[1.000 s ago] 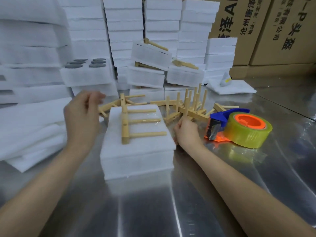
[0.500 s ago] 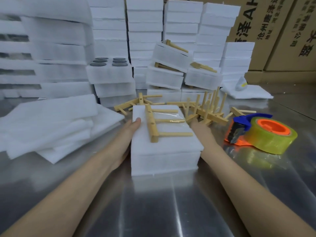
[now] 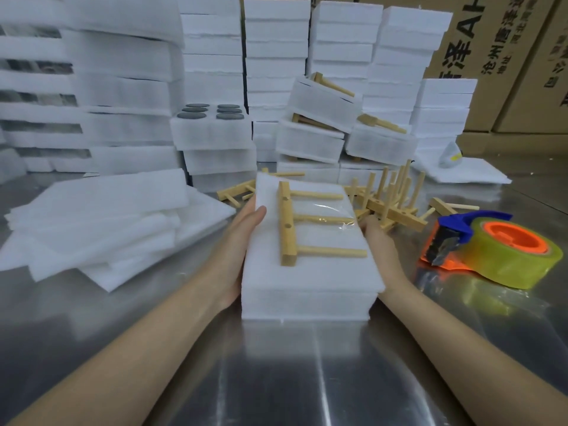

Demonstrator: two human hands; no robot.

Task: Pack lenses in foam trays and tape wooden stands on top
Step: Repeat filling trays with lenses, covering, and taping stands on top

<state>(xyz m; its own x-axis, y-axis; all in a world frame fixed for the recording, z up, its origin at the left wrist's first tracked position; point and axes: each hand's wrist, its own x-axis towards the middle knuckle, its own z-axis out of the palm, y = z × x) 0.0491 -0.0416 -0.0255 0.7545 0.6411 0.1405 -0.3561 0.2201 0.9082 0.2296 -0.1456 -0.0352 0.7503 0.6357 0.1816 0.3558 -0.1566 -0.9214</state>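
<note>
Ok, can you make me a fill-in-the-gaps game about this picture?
1. The wooden stand on the foam block has ___ pegs.
2. The middle of the tape roll is coloured ___.
3. The tape roll lies on the block's ___ side.
4. The left hand rests its ___ on top of the block.

Missing words: three; orange; right; thumb.
</note>
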